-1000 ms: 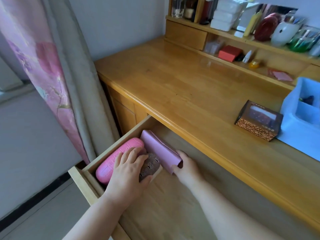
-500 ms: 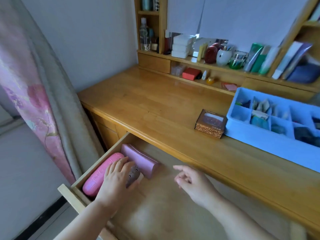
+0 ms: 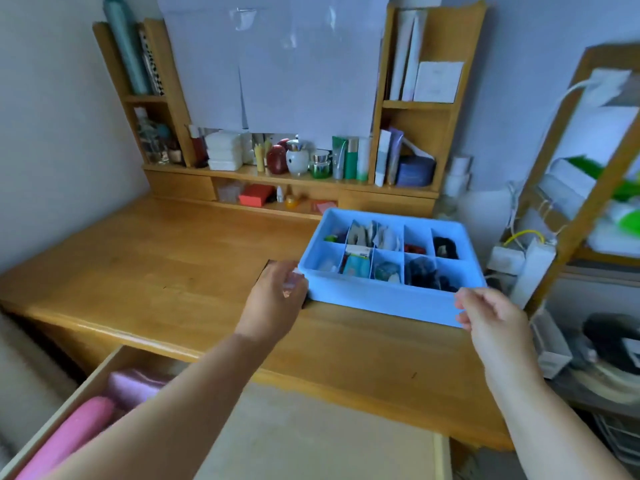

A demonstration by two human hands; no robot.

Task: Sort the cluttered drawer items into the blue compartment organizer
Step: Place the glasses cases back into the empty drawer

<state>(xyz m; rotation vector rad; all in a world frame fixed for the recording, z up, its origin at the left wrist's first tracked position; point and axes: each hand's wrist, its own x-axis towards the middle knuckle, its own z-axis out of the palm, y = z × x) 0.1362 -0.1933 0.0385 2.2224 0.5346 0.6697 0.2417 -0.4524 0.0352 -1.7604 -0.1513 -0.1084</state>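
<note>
The blue compartment organizer (image 3: 381, 299) stands on the wooden desk (image 3: 156, 271), its cells holding several small items. My left hand (image 3: 277, 299) reaches its front left corner with loosely curled fingers, covering most of a small brown box whose dark edge (image 3: 266, 268) shows behind it. Over at the front right corner is my right hand (image 3: 491, 320), fingers loosely curled against the wall. Neither hand holds anything that I can see. Below, the open drawer (image 3: 294, 427) holds a pink case (image 3: 69, 441) and a purple case (image 3: 131, 386) at its left end.
A hutch shelf (image 3: 294, 178) at the back of the desk carries bottles, jars and boxes. Right of the desk stand a wooden rack (image 3: 588, 188) and white power adapters (image 3: 526, 265) with cables.
Both hands have left the drawer and risen to the organizer's front corners. The view has swung up and right from the drawer to the desk top.
</note>
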